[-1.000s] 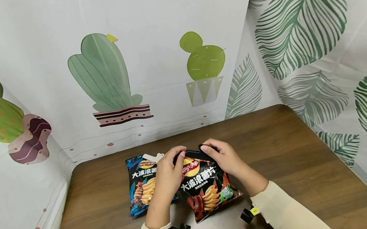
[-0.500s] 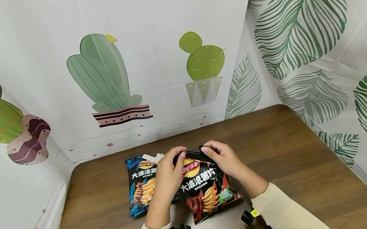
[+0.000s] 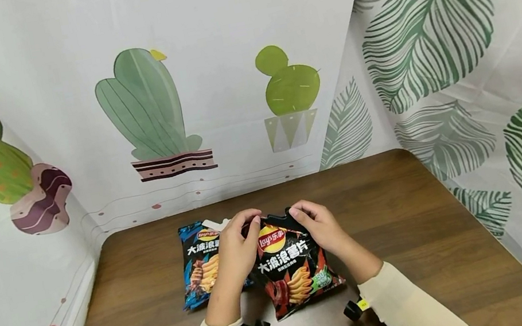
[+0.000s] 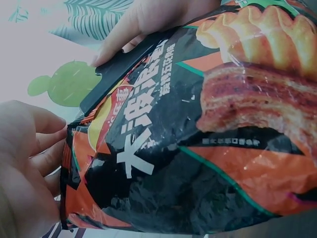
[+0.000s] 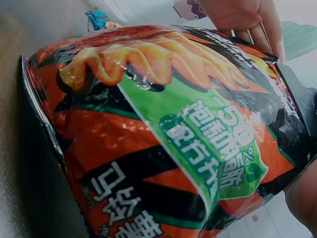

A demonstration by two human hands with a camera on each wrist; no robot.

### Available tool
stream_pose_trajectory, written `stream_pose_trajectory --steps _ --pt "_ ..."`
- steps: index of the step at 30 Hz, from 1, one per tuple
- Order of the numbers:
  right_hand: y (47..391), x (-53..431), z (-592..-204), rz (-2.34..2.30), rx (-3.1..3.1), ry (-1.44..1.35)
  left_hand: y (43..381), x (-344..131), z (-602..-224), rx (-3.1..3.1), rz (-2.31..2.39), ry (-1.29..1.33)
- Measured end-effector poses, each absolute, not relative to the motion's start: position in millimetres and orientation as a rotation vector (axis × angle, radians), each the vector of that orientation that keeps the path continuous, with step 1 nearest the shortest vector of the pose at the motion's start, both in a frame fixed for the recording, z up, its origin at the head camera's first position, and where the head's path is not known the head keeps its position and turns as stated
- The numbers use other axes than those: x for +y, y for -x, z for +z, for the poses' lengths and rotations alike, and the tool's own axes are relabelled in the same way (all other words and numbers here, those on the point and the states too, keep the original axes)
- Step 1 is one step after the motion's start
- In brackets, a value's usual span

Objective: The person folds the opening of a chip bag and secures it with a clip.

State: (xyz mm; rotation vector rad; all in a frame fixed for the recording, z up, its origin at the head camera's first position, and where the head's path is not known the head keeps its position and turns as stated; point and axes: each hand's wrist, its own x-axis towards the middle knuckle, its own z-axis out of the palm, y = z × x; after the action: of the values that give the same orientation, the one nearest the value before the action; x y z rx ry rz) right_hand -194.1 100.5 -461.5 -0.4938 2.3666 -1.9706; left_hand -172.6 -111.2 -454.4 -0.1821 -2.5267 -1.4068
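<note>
A black and red bag of potato chips point(image 3: 288, 274) leans towards me, its bottom end low over the table. Along its top edge runs a black bag clip point(image 3: 280, 220), covering the right part of that edge. My right hand point(image 3: 324, 229) pinches the clip's right end between thumb and fingers. At the top left corner my left hand point(image 3: 240, 248) pinches the bag's edge, thumb in front. In the left wrist view the clip point(image 4: 119, 69) stops short of the left fingers point(image 4: 47, 158). The bag's back is hidden.
To the left lies a blue bag of chips point(image 3: 201, 269), partly behind my left forearm. A white clip point(image 3: 214, 225) is at its top edge. The brown wooden table point(image 3: 405, 207) ends at a printed cloth wall point(image 3: 225, 76) behind and at both sides.
My left hand has shifted slightly left along the bag's top. My right hand and the black clip have moved a little to the right. The blue bag has stayed put.
</note>
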Motion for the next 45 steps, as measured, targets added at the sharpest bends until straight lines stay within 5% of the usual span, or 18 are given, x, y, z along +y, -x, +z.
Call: stream_pose_trajectory --steps 22,45 --pt "212 110 -501 -2.161 2.245 0.42 173 -119 -457 -2.449 -1.491 0.152" --pt "215 115 -501 -2.363 2.086 0.281 174 -118 -463 -2.423 -1.565 0.124"
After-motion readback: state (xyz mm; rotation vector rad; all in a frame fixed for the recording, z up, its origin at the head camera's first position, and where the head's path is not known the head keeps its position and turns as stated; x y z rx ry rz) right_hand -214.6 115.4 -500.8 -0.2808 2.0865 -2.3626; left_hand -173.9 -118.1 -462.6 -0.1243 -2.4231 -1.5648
